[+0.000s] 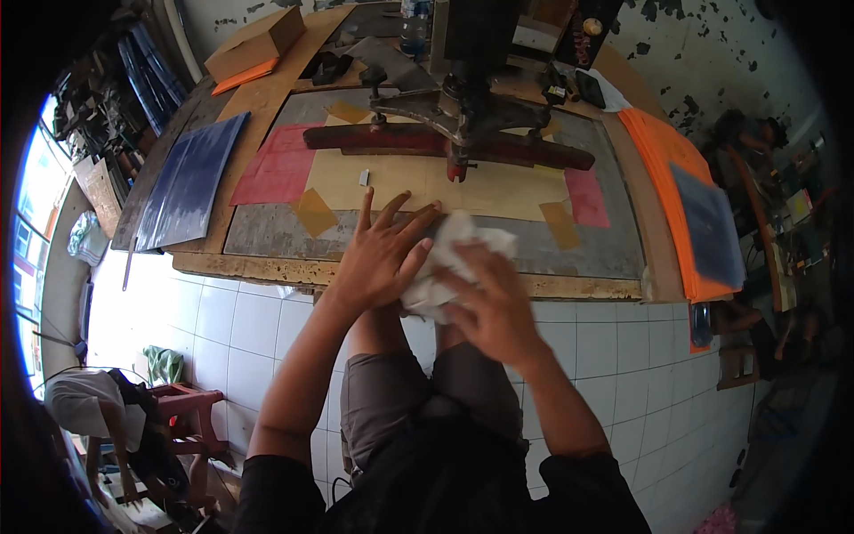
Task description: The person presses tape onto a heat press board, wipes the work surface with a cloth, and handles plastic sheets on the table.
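Note:
My left hand lies with fingers spread at the front of the table, its fingertips on the cream sheet below the press. Beside it, my right hand is slightly blurred and grips a crumpled white cloth that hangs at the table's front edge. The cloth touches or passes close to my left thumb; I cannot tell which. A small white piece sits on the cream sheet just beyond my left fingertips. Pink sheets flank the cream one, and pieces of brown tape lie along its edge.
A heavy press with a dark red bar stands over the sheets. Blue plastic sheets lie at the left, an orange stack at the right. A cardboard box sits at the back left. Another person is at the far right.

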